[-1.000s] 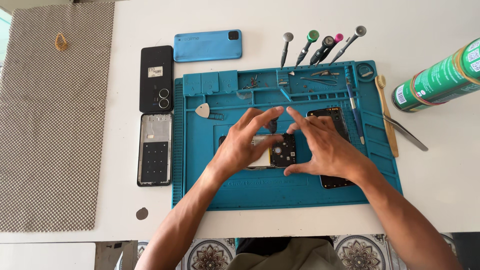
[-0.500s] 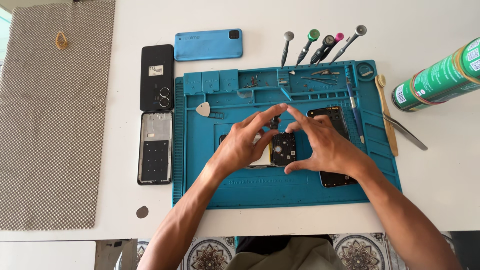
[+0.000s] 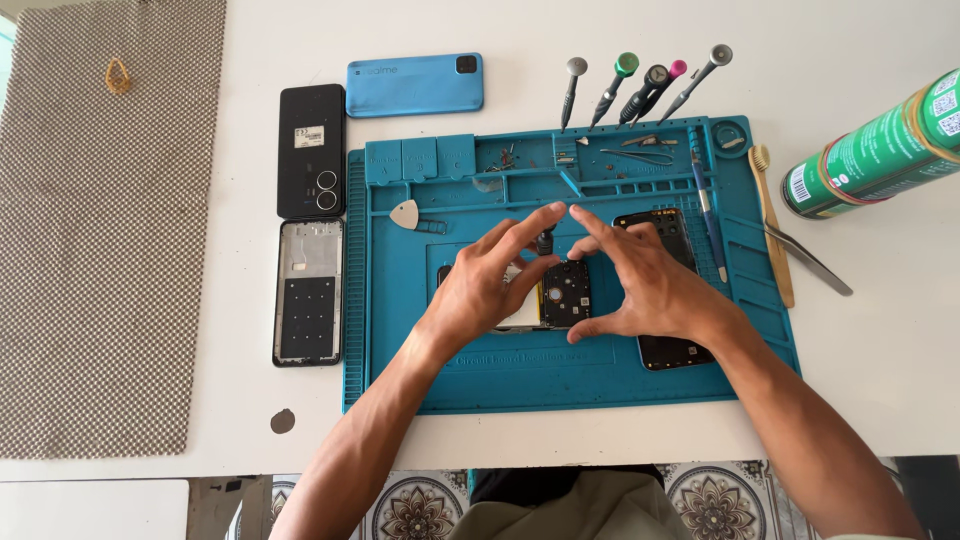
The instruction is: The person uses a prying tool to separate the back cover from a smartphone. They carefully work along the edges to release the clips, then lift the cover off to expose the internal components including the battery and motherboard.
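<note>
part: small black square phone circuit board [image 3: 566, 293], mid blue silicone repair mat [image 3: 400, 330]
my left hand [image 3: 490, 285]: fingers spread, resting on it
my right hand [image 3: 645, 285]: pinching board edge
handling: likely light, stiff, fragile; grip edges only

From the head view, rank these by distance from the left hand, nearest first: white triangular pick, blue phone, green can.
1. White triangular pick: on the blue mat, just up-left of the left hand.
2. Blue phone: on the table above the mat.
3. Green can: lying far right, beyond the right hand.
</note>
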